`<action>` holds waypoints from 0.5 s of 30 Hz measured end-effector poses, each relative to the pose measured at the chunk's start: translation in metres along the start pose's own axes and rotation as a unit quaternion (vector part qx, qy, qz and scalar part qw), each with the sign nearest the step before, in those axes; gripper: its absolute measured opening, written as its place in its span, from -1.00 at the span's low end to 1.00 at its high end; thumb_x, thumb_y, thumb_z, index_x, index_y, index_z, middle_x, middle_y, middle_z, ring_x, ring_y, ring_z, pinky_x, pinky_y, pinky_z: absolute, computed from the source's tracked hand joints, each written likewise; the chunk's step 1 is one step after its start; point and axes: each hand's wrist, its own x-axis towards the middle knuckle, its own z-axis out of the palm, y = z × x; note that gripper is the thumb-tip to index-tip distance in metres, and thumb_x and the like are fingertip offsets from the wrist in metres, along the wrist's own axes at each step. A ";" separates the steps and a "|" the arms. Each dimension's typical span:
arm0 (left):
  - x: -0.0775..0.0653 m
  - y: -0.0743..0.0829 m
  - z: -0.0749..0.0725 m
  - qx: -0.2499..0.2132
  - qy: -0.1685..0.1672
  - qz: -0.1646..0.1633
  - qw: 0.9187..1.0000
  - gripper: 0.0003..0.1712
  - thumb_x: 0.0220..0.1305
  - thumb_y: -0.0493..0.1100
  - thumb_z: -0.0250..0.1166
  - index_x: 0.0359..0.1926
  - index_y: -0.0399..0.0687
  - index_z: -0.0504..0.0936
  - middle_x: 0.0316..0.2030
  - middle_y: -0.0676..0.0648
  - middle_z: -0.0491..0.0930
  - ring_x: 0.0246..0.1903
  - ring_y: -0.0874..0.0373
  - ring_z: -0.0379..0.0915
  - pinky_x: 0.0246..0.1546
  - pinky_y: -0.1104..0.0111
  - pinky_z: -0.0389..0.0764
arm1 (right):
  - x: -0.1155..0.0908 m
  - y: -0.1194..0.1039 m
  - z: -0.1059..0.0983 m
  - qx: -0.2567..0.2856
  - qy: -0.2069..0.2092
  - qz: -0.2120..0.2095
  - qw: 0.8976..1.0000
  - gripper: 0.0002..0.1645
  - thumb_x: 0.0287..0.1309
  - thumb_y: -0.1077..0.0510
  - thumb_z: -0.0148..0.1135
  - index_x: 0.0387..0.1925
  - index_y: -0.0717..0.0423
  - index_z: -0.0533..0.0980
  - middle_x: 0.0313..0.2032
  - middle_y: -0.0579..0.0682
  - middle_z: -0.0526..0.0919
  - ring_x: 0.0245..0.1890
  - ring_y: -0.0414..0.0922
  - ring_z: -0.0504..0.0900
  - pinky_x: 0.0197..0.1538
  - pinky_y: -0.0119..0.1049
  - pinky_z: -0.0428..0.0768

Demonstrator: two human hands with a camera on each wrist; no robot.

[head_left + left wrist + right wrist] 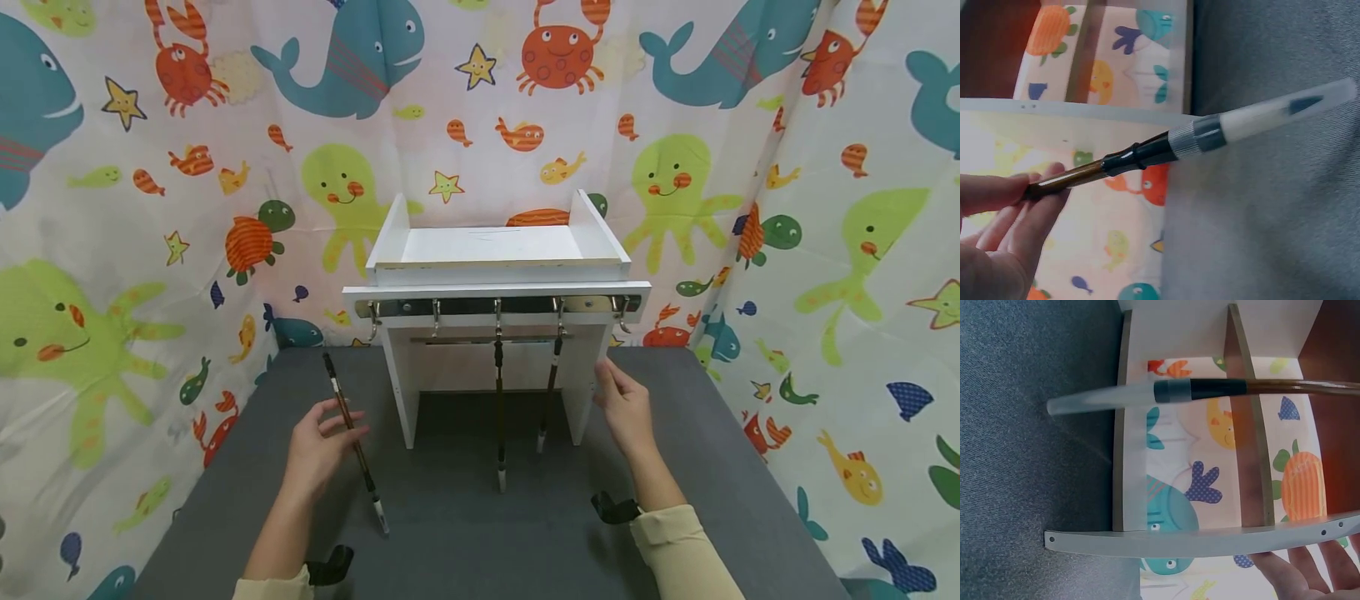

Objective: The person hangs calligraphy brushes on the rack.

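My left hand (324, 446) pinches a brush pen (363, 467) by its brown handle, left of a white shelf (495, 273) with a row of hooks. The pen slants, its clear cap (1294, 109) pointing down and a dark brush tip showing inside. At the shelf's right side panel, my right hand (624, 408) holds the front edge; in the right wrist view its fingers (1285, 575) lie along the outer face, the thumb mostly hidden. Two similar capped pens hang from hooks: one (500, 400) at the middle, another (551, 387) to its right, tilted.
The metal hook strip (408, 307) runs across the shelf's front, with bare hooks at the left and far right. A raised white tray (495, 271) tops the shelf. Grey cloth (465, 542) covers the table; a sea-animal printed curtain (480, 108) surrounds it at the back and sides.
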 end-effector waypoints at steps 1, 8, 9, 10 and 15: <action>-0.003 0.003 -0.001 0.001 -0.002 0.012 1.000 -0.46 0.36 -0.34 0.32 0.30 -0.06 0.42 0.15 -0.22 0.64 0.03 -0.07 0.69 -0.08 0.26 0.72 | 0.000 0.000 0.000 -0.001 0.001 0.000 1.000 -0.17 0.35 -0.42 0.06 0.45 -0.05 0.37 0.43 -0.01 0.40 0.40 0.01 0.42 0.14 -0.05 0.61; -0.020 0.022 -0.003 0.036 0.000 0.074 0.997 -0.56 0.42 -0.30 0.27 0.26 0.02 0.49 0.09 -0.16 0.68 -0.02 0.06 0.72 -0.08 0.36 0.71 | 0.000 -0.001 0.000 0.004 0.002 -0.008 1.000 -0.18 0.35 -0.41 0.06 0.44 -0.05 0.38 0.42 0.00 0.41 0.39 0.01 0.44 0.12 -0.06 0.62; -0.023 0.025 -0.003 0.040 0.002 0.080 0.996 -0.56 0.42 -0.29 0.27 0.26 0.03 0.49 0.08 -0.15 0.69 -0.03 0.09 0.72 -0.08 0.37 0.71 | 0.000 -0.001 0.000 0.003 0.001 -0.008 1.000 -0.18 0.35 -0.41 0.06 0.44 -0.05 0.38 0.42 0.00 0.41 0.39 0.01 0.44 0.12 -0.06 0.62; -0.025 0.027 -0.003 0.046 0.004 0.088 0.995 -0.56 0.42 -0.29 0.27 0.27 0.02 0.49 0.08 -0.14 0.69 -0.03 0.08 0.72 -0.07 0.37 0.70 | 0.000 0.000 0.000 0.004 0.000 -0.008 1.000 -0.18 0.35 -0.40 0.07 0.45 -0.05 0.37 0.42 0.00 0.40 0.39 0.02 0.43 0.13 -0.06 0.62; -0.038 0.040 0.000 0.096 0.034 0.129 0.986 -0.56 0.42 -0.26 0.28 0.27 0.06 0.51 0.07 -0.08 0.71 -0.03 0.06 0.72 -0.04 0.41 0.68 | -0.002 -0.001 0.000 0.013 -0.001 -0.007 1.000 -0.24 0.39 -0.31 0.10 0.45 -0.02 0.35 0.42 0.03 0.39 0.40 0.02 0.41 0.14 -0.06 0.62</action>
